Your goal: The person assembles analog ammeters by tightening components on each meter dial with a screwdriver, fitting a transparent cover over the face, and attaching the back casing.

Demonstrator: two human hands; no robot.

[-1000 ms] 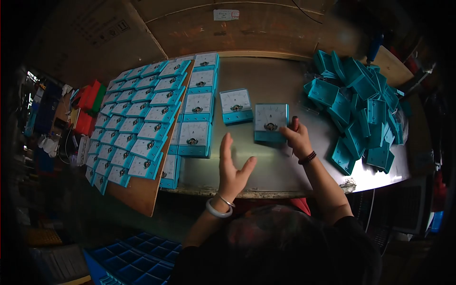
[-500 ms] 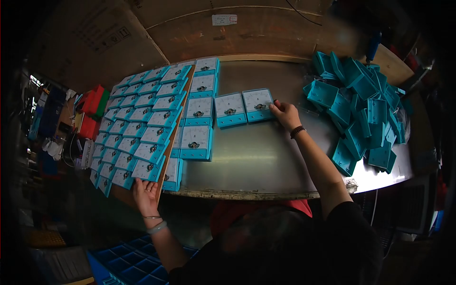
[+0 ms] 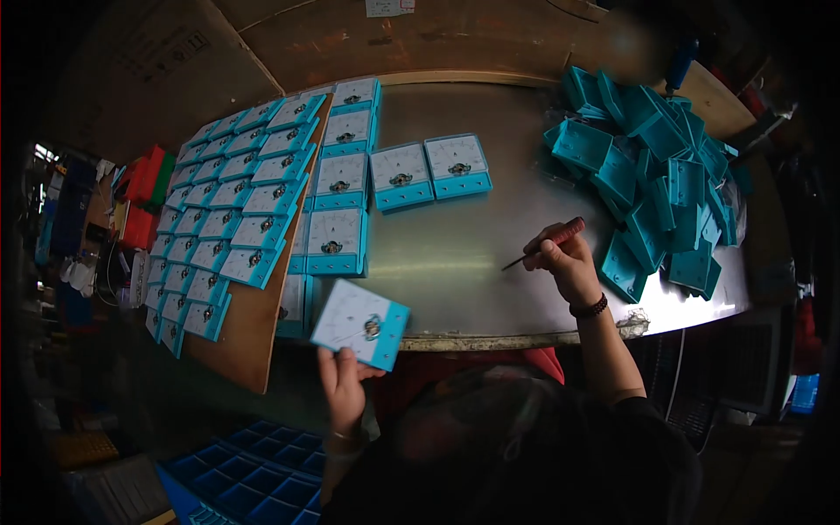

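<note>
My left hand point(image 3: 345, 394) grips a teal and white panel meter point(image 3: 350, 317) by its lower edge, thumb on top. This meter is tilted and held over the table's front edge. In my right hand point(image 3: 575, 273) is a screwdriver point(image 3: 567, 229) with a reddish handle, its thin shaft pointing left over the metal table point(image 3: 455, 280). Two meters lie side by side further back, a left one point(image 3: 401, 171) and a right one point(image 3: 457, 159). A wooden board point(image 3: 254, 341) on the left carries overlapping rows of similar meters point(image 3: 249, 192).
Stacked meters point(image 3: 337, 236) stand beside the board. On the right is a loose pile of teal plastic housings point(image 3: 665, 175). A blue divided crate point(image 3: 245, 477) sits below the table at the left. Cardboard point(image 3: 472, 39) borders the back.
My left hand has taken a meter from the board's near corner and moved it right. My right hand has left the right-hand meter and now holds a screwdriver. The view has shifted slightly.
</note>
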